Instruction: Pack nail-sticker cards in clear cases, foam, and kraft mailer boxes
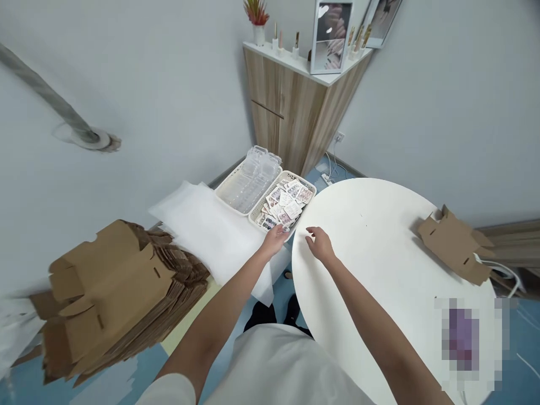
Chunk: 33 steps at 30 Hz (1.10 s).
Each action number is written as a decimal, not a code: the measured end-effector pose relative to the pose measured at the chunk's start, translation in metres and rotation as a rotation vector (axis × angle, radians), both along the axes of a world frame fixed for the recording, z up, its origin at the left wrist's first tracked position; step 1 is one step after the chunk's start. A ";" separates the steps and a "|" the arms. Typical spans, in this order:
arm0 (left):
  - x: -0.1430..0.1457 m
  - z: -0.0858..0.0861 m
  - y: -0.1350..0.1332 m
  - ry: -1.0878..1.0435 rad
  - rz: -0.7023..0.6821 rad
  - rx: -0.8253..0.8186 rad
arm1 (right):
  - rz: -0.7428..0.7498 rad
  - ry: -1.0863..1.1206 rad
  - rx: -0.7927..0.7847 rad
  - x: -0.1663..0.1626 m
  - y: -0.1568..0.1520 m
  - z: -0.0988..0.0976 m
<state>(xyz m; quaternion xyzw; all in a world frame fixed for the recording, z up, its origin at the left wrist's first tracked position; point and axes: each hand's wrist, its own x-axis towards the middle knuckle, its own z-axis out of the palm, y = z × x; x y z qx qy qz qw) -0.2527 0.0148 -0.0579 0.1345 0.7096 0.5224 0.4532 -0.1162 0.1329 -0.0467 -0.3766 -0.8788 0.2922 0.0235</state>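
My left hand reaches into the near corner of a white basket filled with several small printed cards; its fingers curl at the cards, and whether it grips one I cannot tell. Over the left edge of the round white table, my right hand hovers with fingers loosely apart, holding nothing. A second white basket behind the first holds clear plastic cases.
A tall stack of flat brown cardboard blanks lies at the left. White foam sheets lie beside the baskets. A partly folded cardboard box sits on the table's right. A wooden cabinet stands in the corner.
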 end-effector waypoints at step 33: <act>-0.039 -0.025 0.023 0.083 0.080 0.224 | -0.359 0.216 -0.153 -0.077 -0.001 -0.020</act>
